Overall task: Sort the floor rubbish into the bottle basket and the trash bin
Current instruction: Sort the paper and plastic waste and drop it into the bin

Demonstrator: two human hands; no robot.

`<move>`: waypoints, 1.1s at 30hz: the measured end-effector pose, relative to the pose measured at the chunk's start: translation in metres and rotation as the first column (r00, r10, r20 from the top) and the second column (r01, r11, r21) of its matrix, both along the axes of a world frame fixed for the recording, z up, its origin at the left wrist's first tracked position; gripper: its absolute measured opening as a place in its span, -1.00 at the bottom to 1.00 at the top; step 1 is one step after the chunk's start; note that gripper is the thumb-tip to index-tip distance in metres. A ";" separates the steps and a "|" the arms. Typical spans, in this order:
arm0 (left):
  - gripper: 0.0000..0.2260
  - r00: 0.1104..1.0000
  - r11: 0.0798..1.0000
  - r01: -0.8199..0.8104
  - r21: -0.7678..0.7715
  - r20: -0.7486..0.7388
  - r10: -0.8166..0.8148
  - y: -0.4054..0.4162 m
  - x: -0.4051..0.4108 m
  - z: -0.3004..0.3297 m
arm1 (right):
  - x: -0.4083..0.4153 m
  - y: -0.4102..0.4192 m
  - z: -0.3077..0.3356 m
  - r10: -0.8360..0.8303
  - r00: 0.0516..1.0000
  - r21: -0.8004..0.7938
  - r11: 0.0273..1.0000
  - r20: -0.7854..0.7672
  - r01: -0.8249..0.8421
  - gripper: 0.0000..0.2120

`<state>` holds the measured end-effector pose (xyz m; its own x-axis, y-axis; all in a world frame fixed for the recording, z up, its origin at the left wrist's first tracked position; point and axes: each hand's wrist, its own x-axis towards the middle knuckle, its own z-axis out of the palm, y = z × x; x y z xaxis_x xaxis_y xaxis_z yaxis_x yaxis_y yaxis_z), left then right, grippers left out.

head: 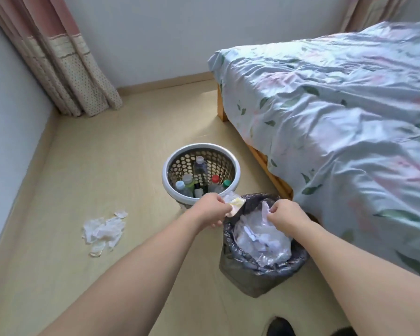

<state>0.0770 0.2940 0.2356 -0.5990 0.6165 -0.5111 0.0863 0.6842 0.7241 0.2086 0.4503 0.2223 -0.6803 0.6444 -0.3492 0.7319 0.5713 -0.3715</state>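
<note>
A round white basket (166, 169) with a perforated wall stands on the floor and holds several plastic bottles (200, 166). In front of it is a trash bin (247, 275) lined with a black bag, full of clear plastic and paper (262, 241). My left hand (212, 209) grips a crumpled yellow-white wrapper (235, 202) over the bin's left rim. My right hand (285, 218) is over the bin and pinches a piece of clear plastic at its top. A pile of white paper scraps (104, 230) lies on the floor to the left.
A bed (337, 117) with a floral cover fills the right side, close to the bin. Pink curtains (58, 61) hang in the far left corner. A wall runs along the left. A dark shoe (280, 327) shows at the bottom edge.
</note>
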 end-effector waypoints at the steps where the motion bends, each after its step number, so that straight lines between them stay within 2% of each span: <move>1: -0.92 1.000 1.000 0.011 -0.016 -0.024 -0.011 0.012 0.010 -0.001 | 0.008 0.006 -0.003 -0.006 1.000 -0.025 1.000 0.017 0.006 -0.60; 5: -0.80 0.992 0.987 0.065 -0.148 -0.094 -0.079 0.029 0.026 -0.002 | 0.024 0.015 -0.013 0.013 0.992 -0.100 0.995 0.122 -0.001 -0.64; 8: -0.78 0.984 0.968 0.088 -0.233 -0.133 -0.122 0.019 0.009 0.007 | 0.016 0.015 -0.009 0.014 0.996 -0.069 0.998 0.094 -0.007 -0.69; 14: -0.78 0.991 0.943 0.030 -0.330 -0.114 -0.072 -0.067 -0.066 0.015 | -0.058 -0.055 0.005 0.154 0.988 -0.156 0.975 -0.025 -0.156 -0.87; 17: -0.74 0.993 0.920 -0.025 -0.391 -0.118 -0.023 -0.130 -0.100 0.004 | -0.106 -0.113 -0.007 0.272 0.961 -0.224 0.935 -0.042 -0.275 -0.83; 19: -0.74 0.995 0.892 -0.053 -0.448 -0.096 0.011 -0.188 -0.127 -0.021 | -0.149 -0.164 -0.027 0.356 0.934 -0.246 0.903 -0.034 -0.353 -0.77; 21: -0.82 0.996 0.858 -0.059 -0.510 -0.082 0.020 -0.229 -0.141 -0.047 | -0.171 -0.196 -0.042 0.393 0.919 -0.284 0.880 -0.012 -0.380 -0.63; 23: -0.90 0.994 0.848 -0.097 -0.521 -0.092 0.057 -0.279 -0.165 -0.085 | -0.208 -0.235 -0.071 0.440 0.898 -0.315 0.853 0.009 -0.415 -0.58; 27: -0.77 0.972 0.813 -0.223 -0.538 -0.183 0.145 -0.340 -0.200 -0.163 | -0.262 -0.276 -0.129 0.489 0.871 -0.326 0.833 0.057 -0.446 -0.57; 30: -0.58 0.934 0.799 -0.353 -0.487 -0.231 0.271 -0.363 -0.231 -0.241 | -0.308 -0.292 -0.186 0.518 0.850 -0.286 0.832 0.092 -0.476 -0.56; 33: -0.50 0.899 0.807 -0.429 -0.406 -0.283 0.335 -0.358 -0.248 -0.302 | -0.353 -0.291 -0.226 0.507 0.859 -0.216 0.848 0.069 -0.483 -0.57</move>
